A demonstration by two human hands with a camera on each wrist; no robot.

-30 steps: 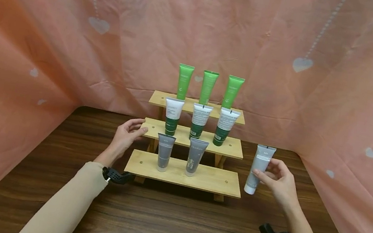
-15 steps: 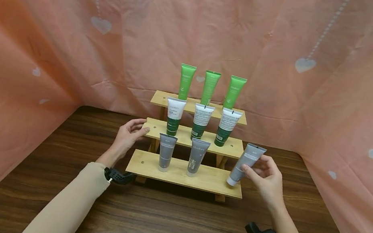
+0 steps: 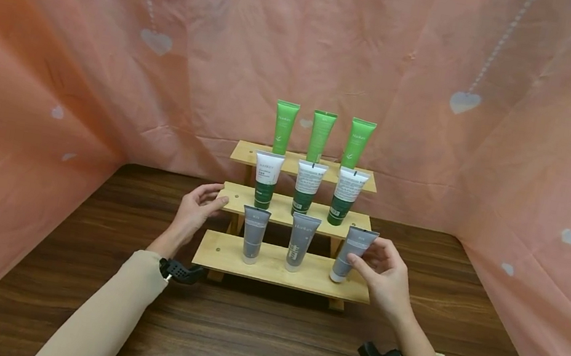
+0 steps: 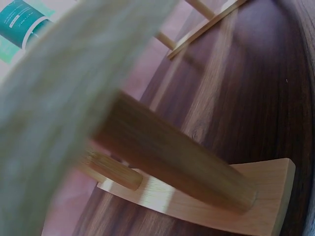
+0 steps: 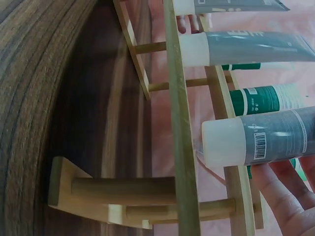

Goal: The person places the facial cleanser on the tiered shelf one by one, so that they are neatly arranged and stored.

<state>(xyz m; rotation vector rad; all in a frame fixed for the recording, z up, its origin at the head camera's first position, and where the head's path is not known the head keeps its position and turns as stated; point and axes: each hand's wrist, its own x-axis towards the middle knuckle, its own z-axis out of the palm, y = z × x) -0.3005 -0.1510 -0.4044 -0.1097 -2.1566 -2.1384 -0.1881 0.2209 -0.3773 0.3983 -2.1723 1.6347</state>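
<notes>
My right hand (image 3: 388,282) pinches a grey squeeze tube (image 3: 354,252) with a white cap, over the right end of the stepped wooden display stand's bottom shelf (image 3: 270,272). The tube leans, cap down. In the right wrist view a narrow gap shows between its white cap (image 5: 224,142) and the shelf edge (image 5: 183,128). Two more grey tubes, left (image 3: 253,235) and middle (image 3: 301,241), stand on that shelf. With my left hand (image 3: 191,213) I hold the left end of the middle shelf (image 3: 280,212), thumb on top; the fingers' undersides are hidden.
White-and-green tubes (image 3: 308,185) stand in a row on the middle shelf, and bright green tubes (image 3: 321,136) on the top one. The stand rests on a dark wooden table (image 3: 236,344). Pink cloth (image 3: 411,129) with white hearts hangs behind and at both sides.
My right hand has carried the grey tube leftward, from beside the stand to over the right end of its bottom shelf. The left hand keeps its place on the middle shelf.
</notes>
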